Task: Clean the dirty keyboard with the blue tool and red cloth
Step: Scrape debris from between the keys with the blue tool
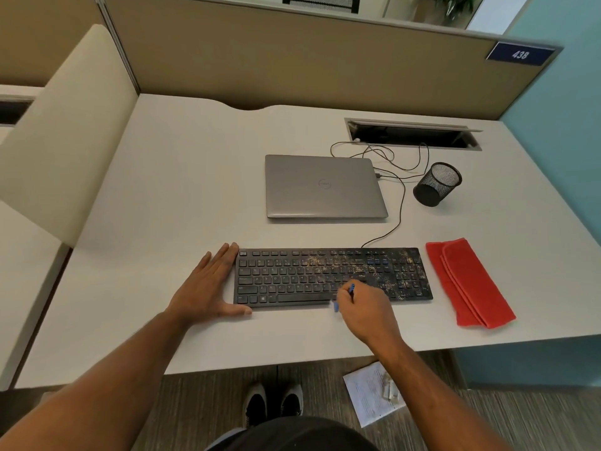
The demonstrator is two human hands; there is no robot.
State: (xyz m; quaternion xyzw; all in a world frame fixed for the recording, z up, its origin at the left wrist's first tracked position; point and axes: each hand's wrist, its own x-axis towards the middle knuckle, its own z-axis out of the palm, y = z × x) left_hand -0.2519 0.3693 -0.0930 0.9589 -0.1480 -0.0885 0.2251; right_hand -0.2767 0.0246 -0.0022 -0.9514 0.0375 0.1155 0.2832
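Note:
A black keyboard (pixel 292 278) lies near the front of the white desk (pixel 182 196), with yellowish crumbs scattered over its middle and right keys. My left hand (pixel 208 288) lies flat with straight fingers against the keyboard's left end, thumb along its front edge. My right hand (pixel 364 307) grips a small blue tool (pixel 351 288) over the lower middle keys; most of the tool is hidden in my fingers and its lower end is blurred. A folded red cloth (pixel 468 281) lies on the desk just right of the keyboard, untouched.
A shut grey laptop (pixel 325 187) sits behind the keyboard. A black mesh cup (pixel 437 183) lies tipped to its right, among thin cables running to a cable slot (pixel 413 135). A paper sheet (pixel 370 395) lies on the floor by my shoes.

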